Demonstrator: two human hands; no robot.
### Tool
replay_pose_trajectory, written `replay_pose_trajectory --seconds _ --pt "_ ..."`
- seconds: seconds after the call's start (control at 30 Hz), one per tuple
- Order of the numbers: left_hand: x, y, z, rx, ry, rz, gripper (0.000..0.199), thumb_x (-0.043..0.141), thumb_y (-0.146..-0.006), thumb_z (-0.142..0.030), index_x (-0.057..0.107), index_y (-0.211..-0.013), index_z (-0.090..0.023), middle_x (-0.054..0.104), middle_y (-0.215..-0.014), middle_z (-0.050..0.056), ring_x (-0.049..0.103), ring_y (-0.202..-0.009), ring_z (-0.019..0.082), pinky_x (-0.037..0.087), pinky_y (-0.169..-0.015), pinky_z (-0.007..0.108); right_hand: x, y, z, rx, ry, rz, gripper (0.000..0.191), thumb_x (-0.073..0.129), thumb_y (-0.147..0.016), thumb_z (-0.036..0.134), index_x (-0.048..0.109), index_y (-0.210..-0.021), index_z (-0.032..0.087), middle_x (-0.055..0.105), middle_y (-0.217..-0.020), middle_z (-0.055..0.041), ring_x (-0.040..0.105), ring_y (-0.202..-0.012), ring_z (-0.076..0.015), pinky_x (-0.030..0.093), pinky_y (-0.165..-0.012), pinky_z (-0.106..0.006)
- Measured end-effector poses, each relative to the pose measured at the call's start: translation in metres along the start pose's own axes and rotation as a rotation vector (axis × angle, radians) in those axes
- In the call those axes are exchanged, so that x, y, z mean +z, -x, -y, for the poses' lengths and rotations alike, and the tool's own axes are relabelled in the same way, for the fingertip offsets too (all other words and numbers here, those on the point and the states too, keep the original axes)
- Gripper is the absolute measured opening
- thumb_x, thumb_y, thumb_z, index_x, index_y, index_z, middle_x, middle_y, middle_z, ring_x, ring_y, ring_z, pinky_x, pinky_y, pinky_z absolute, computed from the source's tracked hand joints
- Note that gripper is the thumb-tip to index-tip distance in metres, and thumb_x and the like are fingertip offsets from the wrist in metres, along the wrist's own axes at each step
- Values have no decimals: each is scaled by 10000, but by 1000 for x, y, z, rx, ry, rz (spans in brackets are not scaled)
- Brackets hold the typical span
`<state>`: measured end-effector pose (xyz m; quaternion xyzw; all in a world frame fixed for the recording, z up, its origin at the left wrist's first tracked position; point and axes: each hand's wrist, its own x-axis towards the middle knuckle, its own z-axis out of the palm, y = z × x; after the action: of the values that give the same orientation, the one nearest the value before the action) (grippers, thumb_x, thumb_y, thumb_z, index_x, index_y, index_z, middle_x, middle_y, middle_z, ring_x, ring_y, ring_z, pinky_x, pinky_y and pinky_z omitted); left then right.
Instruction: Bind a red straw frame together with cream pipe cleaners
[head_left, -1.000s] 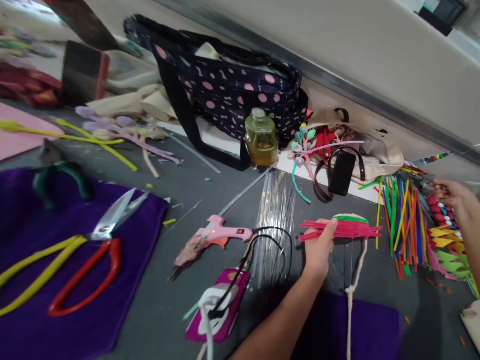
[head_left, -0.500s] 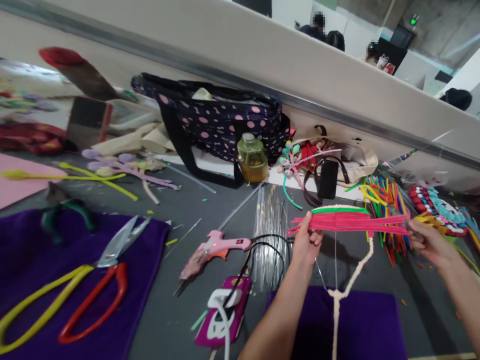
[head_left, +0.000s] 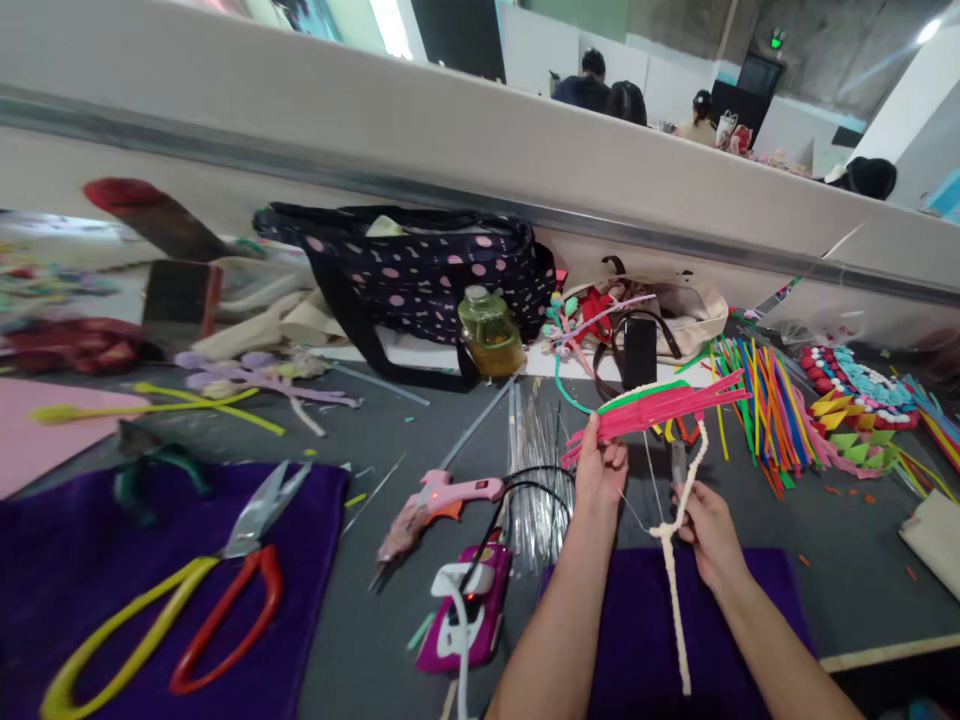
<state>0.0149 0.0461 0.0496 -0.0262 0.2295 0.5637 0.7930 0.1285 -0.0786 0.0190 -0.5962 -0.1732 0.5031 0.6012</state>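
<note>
My left hand [head_left: 604, 475] is closed on a bundle of bright pink pipe cleaners [head_left: 645, 412]. A green pipe cleaner [head_left: 637, 395] lies along its top edge. Below the bundle hangs a cream fuzzy stem frame [head_left: 675, 610], forked at the top, one branch curving up to the pink strips and thin wires running up from the fork. Beside that branch my right hand [head_left: 709, 530] is closed around a slim greyish tool [head_left: 679, 468], which points upward; its kind cannot be made out.
Left of my hands lie a pink hot glue gun [head_left: 435, 500], a magenta power strip [head_left: 472, 610] and clear sticks [head_left: 536, 470]. Large scissors [head_left: 247, 540] rest on purple cloth. Coloured pipe cleaners [head_left: 772, 410] are at the right. A dotted bag [head_left: 420, 270] and green bottle [head_left: 491, 335] stand behind.
My right hand has moved from the right end of the pink bundle down and left to the cream branch. The bundle now tilts up at its right end. The view has shifted slightly.
</note>
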Motion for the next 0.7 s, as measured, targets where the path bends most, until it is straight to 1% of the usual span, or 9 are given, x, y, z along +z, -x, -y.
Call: replay_pose_trajectory --seconds 0.07,0.13,0.2,0.3,0.4,0.47,0.57,0.63,0.7 --pt "0 0 2 -17 -21 -14 368 773 -689 -310 437 -648 -166 377 -476 -105 278 -329 -8 201 -309 134 -6 -1 1 53 163 95 370 733 -643 523 610 -719 183 483 -476 61 340 -353 -41 178 -322 -154" --pt "1 -1 3 -43 -47 -29 369 772 -690 -308 436 -649 -164 377 -472 -107 272 -324 -9 191 -306 136 -19 -7 10 49 382 175 374 720 -652 518 632 -711 160 549 -497 30 379 -331 -52 192 -308 -167" --pt "2 -1 5 -51 -83 -38 381 780 -679 -307 428 -643 -164 381 -467 -108 268 -321 -10 182 -305 139 -31 -17 26 -110 474 146 338 716 -674 479 643 -671 149 610 -550 -1 415 -360 -46 258 -338 -164" --pt "3 0 7 -26 -140 -54 411 811 -629 -305 425 -638 -165 386 -457 -110 263 -319 -11 172 -306 144 -41 -31 54 -216 292 64 313 715 -705 451 679 -828 165 665 -655 -22 440 -422 -56 263 -339 -156" --pt "3 0 10 38 -181 -76 455 851 -546 -301 427 -635 -165 401 -446 -109 278 -323 -7 182 -313 147 -37 -39 71 -254 -18 58 354 737 -692 476 669 -851 167 701 -778 -56 555 -544 -101 383 -388 -179" --pt "2 0 11 89 -217 -97 471 863 -514 -316 433 -634 -164 418 -443 -104 295 -325 -2 198 -320 152 -31 -41 73 -251 -123 77 379 740 -689 499 669 -847 162 708 -818 -70 610 -615 -130 458 -442 -208" --pt "1 0 14 150 -277 -123 468 863 -502 -348 461 -652 -158 433 -442 -98 310 -327 4 209 -328 156 -22 -44 68 -252 -128 62 360 761 -680 483 666 -765 146 671 -648 -33 581 -518 -105 449 -425 -190" --pt "1 0 16 187 -328 -113 462 857 -508 -367 477 -662 -155 433 -435 -96 315 -327 9 207 -327 156 -18 -49 66 -256 -101 2 369 769 -672 479 652 -671 129 608 -512 -4 491 -400 -66 366 -356 -162" --pt "1 0 17 218 -386 -91 453 844 -527 -394 483 -659 -156 421 -418 -97 315 -321 15 210 -323 159 -16 -55 65 -263 -94 -75 401 777 -651 492 629 -601 123 581 -457 1 421 -336 -45 287 -309 -157"
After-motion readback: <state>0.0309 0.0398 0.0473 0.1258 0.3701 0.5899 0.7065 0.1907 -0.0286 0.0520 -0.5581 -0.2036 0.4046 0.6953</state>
